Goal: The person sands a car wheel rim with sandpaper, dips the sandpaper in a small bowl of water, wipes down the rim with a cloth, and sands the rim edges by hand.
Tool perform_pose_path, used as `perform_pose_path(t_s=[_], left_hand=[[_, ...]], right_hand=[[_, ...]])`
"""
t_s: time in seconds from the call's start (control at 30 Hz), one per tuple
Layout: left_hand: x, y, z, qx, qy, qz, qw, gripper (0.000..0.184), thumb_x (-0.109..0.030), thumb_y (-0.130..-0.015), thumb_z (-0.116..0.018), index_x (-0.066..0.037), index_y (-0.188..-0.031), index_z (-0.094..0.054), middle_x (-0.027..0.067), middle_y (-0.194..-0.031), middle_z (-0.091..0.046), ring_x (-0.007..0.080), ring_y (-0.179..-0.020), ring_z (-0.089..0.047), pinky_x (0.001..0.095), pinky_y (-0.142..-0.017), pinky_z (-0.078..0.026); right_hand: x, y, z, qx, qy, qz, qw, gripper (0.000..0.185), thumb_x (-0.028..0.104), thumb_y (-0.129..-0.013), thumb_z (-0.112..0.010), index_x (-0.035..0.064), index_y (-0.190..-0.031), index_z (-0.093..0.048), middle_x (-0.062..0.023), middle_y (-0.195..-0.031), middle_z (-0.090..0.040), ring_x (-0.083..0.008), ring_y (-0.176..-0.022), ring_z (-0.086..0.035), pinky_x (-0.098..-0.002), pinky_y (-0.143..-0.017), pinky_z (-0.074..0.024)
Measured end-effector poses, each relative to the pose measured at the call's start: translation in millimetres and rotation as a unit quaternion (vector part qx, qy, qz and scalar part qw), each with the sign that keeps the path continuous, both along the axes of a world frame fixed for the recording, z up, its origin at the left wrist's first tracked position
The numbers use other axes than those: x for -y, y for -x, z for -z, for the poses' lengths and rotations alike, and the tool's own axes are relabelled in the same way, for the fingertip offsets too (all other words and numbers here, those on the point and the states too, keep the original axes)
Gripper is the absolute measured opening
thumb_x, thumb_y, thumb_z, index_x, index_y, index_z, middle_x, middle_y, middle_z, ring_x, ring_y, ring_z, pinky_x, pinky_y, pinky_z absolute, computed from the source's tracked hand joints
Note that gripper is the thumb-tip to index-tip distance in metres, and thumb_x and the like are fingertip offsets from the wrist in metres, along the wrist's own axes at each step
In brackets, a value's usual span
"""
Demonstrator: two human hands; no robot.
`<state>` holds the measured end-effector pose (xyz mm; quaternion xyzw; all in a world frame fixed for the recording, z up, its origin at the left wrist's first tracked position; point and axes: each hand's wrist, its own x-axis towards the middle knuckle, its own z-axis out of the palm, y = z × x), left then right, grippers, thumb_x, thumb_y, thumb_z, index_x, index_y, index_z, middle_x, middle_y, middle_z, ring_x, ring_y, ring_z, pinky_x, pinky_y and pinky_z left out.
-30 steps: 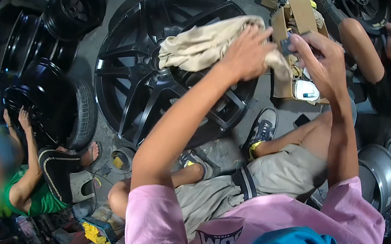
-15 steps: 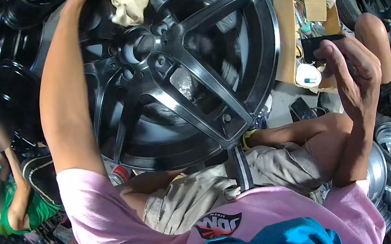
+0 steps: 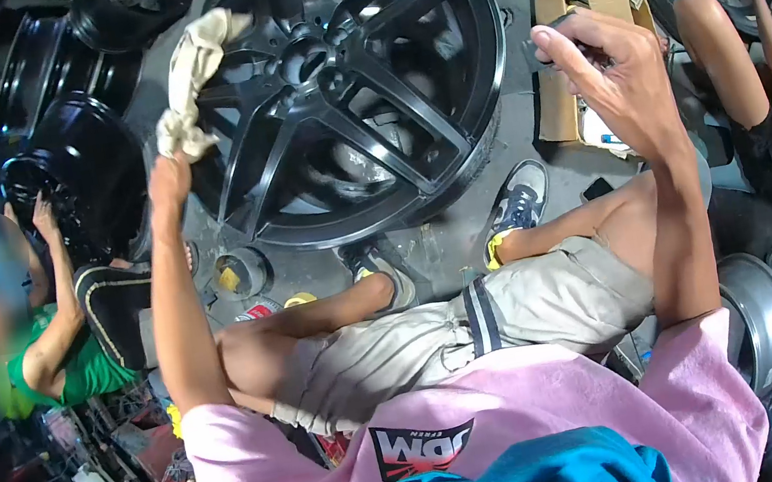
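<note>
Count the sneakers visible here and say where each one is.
2, both worn by the camera wearer: the left sneaker just below the large black wheel in the picture, the right sneaker further right. More could be hidden.

Room to pass lies over the grey concrete floor (image 3: 437,248) between the dark laced shoes (image 3: 521,196), with the glossy black spoked metal wheel (image 3: 404,96) blocking the way ahead and the open brown cardboard box (image 3: 559,110) the front right

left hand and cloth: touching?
Touching: the head view shows the left hand closed on the near end of the cloth, fabric extending beyond the fist.
</note>
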<state>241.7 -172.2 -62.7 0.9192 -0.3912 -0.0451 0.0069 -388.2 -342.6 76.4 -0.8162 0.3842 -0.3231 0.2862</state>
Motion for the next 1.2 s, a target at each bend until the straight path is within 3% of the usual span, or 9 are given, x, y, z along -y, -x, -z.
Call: perform_pose_path(t_s=[0.13,0.27,0.33,0.47,0.7,0.87,0.93,1.13,1.2], left_hand=[[-76.5,100.2,-26.3,0.02,-0.077,-0.016,0.997,0.065,-0.048,-0.105,-0.047,0.011,-0.115,-0.073,0.0389,-0.113,-0.07,0.0524,-0.116,-0.067,0.0574,-0.099,-0.052],[-126.7,212.7,-45.9,-0.189,-0.009,-0.074,0.979,0.064,-0.046,-0.107,-0.047,0.011,-0.127,-0.067,0.0347,-0.104,-0.074,0.0477,-0.109,-0.073,0.0513,-0.094,-0.054],[-141.0,283.1,-37.7,-0.287,0.203,0.011,0.936,0.06,-0.044,-0.108,-0.046,0.008,-0.134,-0.064,0.0313,-0.102,-0.074,0.0392,-0.105,-0.074,0.0476,-0.092,-0.054],[-100.7,402.0,-44.1,-0.358,0.258,-0.045,0.896,0.056,-0.043,-0.11,-0.044,0.002,-0.136,-0.065,0.0303,-0.105,-0.074,0.036,-0.103,-0.074,0.048,-0.09,-0.054],[-46.1,486.9,44.7,-0.409,-0.053,0.302,0.86,0.044,-0.038,-0.106,-0.049,-0.007,-0.128,-0.071,0.0304,-0.1,-0.073,0.0496,-0.1,-0.069,0.0551,-0.098,-0.053],[-71.1,483.5,-23.0,-0.426,-0.03,0.261,0.865,0.047,-0.04,-0.101,-0.058,0.0,-0.121,-0.073,0.0269,-0.107,-0.076,0.0464,-0.105,-0.072,0.051,-0.097,-0.055],[-71.3,459.7,-49.3,-0.583,0.052,0.223,0.779,0.041,-0.035,-0.101,-0.057,0.002,-0.108,-0.075,0.0265,-0.093,-0.077,0.0467,-0.094,-0.074,0.046,-0.087,-0.058],[-70.1,430.9,-131.4,-0.626,0.137,0.183,0.745,0.03,-0.022,-0.096,-0.058,0.006,-0.101,-0.069,0.0168,-0.076,-0.071,0.0263,-0.069,-0.073,0.0413,-0.07,-0.055],[-62.2,420.6,-147.5,-0.552,0.214,0.288,0.753,0.026,-0.018,-0.093,-0.061,0.004,-0.101,-0.072,0.0109,-0.074,-0.071,0.017,-0.069,-0.068,0.0373,-0.069,-0.055]], right_hand=[[-8.1,1.1,3.1,0.043,0.005,-0.009,0.999,0.032,0.027,-0.1,-0.075,-0.0033,-0.089,-0.075,-0.0089,-0.069,-0.065,-0.0135,-0.061,-0.054,-0.0318,-0.059,-0.0427],[-9.8,-2.0,0.6,0.058,0.005,-0.016,0.998,0.033,0.028,-0.1,-0.074,-0.003,-0.089,-0.076,-0.0076,-0.07,-0.068,-0.0126,-0.06,-0.056,-0.0303,-0.059,-0.0444],[-11.2,-7.2,-0.4,0.081,-0.019,-0.02,0.996,0.036,0.031,-0.101,-0.073,-0.0017,-0.088,-0.077,-0.0052,-0.071,-0.07,-0.0114,-0.059,-0.059,-0.0281,-0.059,-0.0464],[-13.3,-19.3,0.3,0.085,-0.058,-0.045,0.994,0.038,0.035,-0.101,-0.073,-0.0001,-0.088,-0.078,-0.0035,-0.071,-0.071,-0.0095,-0.058,-0.06,-0.0276,-0.059,-0.0479],[19.8,1.9,2.0,0.147,-0.07,0.041,0.986,0.043,0.037,-0.104,-0.071,-0.0052,-0.102,-0.079,-0.0083,-0.089,-0.078,-0.0096,-0.07,-0.067,-0.026,-0.063,-0.0542],[27.4,35.1,19.2,0.146,-0.102,0.094,0.98,0.043,0.035,-0.105,-0.07,-0.0063,-0.103,-0.079,-0.0086,-0.09,-0.077,-0.0102,-0.076,-0.07,-0.025,-0.064,-0.056],[22.1,32.3,23.2,0.117,-0.101,0.082,0.985,0.04,0.034,-0.105,-0.07,-0.0056,-0.103,-0.079,-0.0082,-0.089,-0.077,-0.0108,-0.079,-0.071,-0.0256,-0.063,-0.0568],[18.2,19.3,24.5,0.064,-0.077,0.05,0.994,0.038,0.032,-0.105,-0.07,-0.0054,-0.104,-0.078,-0.0096,-0.089,-0.078,-0.011,-0.079,-0.071,-0.0257,-0.062,-0.0554],[18.4,15.3,24.6,0.061,-0.09,0.036,0.993,0.038,0.032,-0.105,-0.07,-0.0052,-0.103,-0.078,-0.0092,-0.088,-0.077,-0.0101,-0.073,-0.069,-0.0252,-0.062,-0.0537]])
